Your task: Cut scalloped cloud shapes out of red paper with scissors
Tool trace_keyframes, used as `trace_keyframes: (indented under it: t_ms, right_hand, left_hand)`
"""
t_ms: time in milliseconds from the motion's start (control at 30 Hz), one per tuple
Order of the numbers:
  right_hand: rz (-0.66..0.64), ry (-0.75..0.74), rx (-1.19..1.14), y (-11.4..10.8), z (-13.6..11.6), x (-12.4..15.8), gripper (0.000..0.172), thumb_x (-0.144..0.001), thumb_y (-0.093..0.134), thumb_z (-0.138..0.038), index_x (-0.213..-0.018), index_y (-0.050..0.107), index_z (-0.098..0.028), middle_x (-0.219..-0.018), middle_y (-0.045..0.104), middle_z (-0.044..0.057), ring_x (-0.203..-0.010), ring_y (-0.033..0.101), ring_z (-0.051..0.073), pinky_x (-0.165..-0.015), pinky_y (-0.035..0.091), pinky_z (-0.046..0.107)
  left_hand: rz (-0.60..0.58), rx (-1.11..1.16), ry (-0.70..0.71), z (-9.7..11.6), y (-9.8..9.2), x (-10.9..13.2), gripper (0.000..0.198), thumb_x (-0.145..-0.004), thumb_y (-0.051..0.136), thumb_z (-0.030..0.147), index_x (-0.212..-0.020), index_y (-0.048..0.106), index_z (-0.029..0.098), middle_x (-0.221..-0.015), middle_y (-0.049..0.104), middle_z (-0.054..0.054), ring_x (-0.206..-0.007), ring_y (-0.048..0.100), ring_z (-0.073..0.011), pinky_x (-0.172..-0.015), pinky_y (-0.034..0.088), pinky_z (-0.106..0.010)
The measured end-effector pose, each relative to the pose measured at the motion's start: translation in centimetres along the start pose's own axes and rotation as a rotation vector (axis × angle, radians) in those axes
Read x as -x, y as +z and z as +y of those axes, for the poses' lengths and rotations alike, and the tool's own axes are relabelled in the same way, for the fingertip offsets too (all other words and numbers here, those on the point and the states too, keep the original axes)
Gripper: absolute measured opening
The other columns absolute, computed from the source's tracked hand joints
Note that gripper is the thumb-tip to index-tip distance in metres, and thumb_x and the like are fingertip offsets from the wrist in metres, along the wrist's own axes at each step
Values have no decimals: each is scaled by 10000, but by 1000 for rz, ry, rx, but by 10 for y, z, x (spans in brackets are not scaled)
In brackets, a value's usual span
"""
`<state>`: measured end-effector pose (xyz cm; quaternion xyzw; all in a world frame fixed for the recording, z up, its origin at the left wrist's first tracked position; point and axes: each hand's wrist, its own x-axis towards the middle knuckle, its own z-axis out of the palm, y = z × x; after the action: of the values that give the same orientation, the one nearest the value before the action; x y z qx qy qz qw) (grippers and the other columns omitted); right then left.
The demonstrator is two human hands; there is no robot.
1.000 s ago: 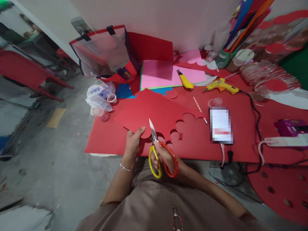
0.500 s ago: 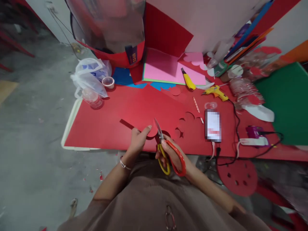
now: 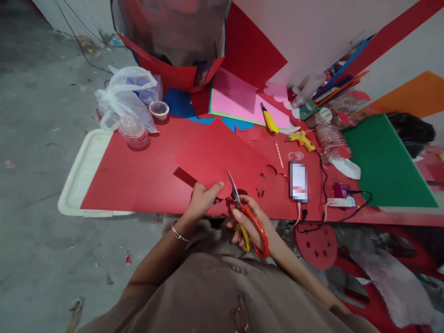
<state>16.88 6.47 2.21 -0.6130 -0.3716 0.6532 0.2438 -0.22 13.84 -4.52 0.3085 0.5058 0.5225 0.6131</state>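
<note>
Right hand (image 3: 250, 221) grips the scissors (image 3: 243, 210), fingers closed through the red and yellow loops, with the blades pointing far into the near edge of the red sheet (image 3: 215, 157). Left hand (image 3: 201, 200) pinches that edge just left of the blades, thumb on top of a rounded lobe. Several scalloped notches are already cut along the sheet's near right edge; most of it is uncut. It lies on the table (image 3: 138, 185), left of the phone (image 3: 298, 181). Both wrists hover at the table's near edge, forearms angled inward.
</note>
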Motion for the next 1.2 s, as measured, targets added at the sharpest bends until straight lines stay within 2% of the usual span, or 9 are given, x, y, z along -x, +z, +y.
trace_keyframes:
  t_ms: [67,133,333,500,733,867,967,1100,1200]
  right_hand:
    - [-8,-9,47,0,-1,2,1088,-972,799,-701,-1799,213,-303,-951,792,35,-563,774,187,-446,586,243]
    - [-16,-46,102,-1,-3,4,1087,-1007,801,-635,-1841,165,-348,-944,785,24,-549,757,172,-449,588,245]
    - [-91,-129,202,-5,3,-2,912,-1098,660,-427,-1862,162,-403,-901,745,-12,-505,685,126,-447,562,226]
    - [-225,-120,-47,-9,14,-18,1058,-966,598,-273,-1869,48,-313,-655,574,-117,-410,523,126,-408,524,224]
    - [-416,-138,-268,-19,22,-34,1053,-978,759,-425,-1815,139,-274,-721,615,-95,-432,503,128,-429,500,253]
    - [-509,-215,-226,-22,23,-38,778,-1030,756,-490,-1667,399,-222,-677,599,-89,-460,525,133,-480,500,259]
    - [-496,-213,-160,-25,21,-39,550,-1051,752,-520,-1459,550,-212,-724,621,-66,-491,559,127,-481,471,245]
    - [-467,-140,-129,-23,17,-38,594,-1014,804,-611,-1383,568,-211,-830,672,-22,-652,693,167,-564,541,261]
    - [-519,-113,-180,-16,13,-34,633,-1027,700,-778,-1278,579,-210,-859,662,7,-735,721,194,-603,561,281]
  left_hand:
    - [-11,55,-64,1,-3,-1,288,-756,876,401,-668,702,188,-555,638,-13,-432,561,-144,-432,452,-270]
    - [-12,122,-105,3,-5,-2,301,-729,887,389,-646,679,188,-529,610,-7,-384,527,-133,-382,413,-267]
    - [-34,234,-171,10,-7,-1,313,-680,940,369,-697,697,173,-596,664,-23,-405,591,-148,-381,486,-273]
    - [12,249,-191,11,-5,-2,448,-651,995,498,-764,721,161,-606,683,-24,-414,620,-181,-379,527,-309]
    - [24,262,-219,15,-11,-5,382,-652,991,423,-812,736,187,-638,710,-31,-481,643,-187,-416,522,-302]
    - [31,226,-209,16,-16,-7,318,-686,953,410,-748,734,188,-617,687,-37,-418,610,-177,-392,498,-307]
    - [6,187,-178,19,-23,-9,317,-692,941,426,-712,737,185,-595,679,-39,-398,595,-174,-384,501,-312]
    - [-2,193,-179,22,-33,-9,306,-684,951,394,-742,749,172,-598,690,-38,-437,604,-165,-412,499,-290]
    - [23,222,-132,25,-36,-7,313,-643,990,308,-812,774,156,-724,758,-46,-565,668,-156,-562,585,-285]
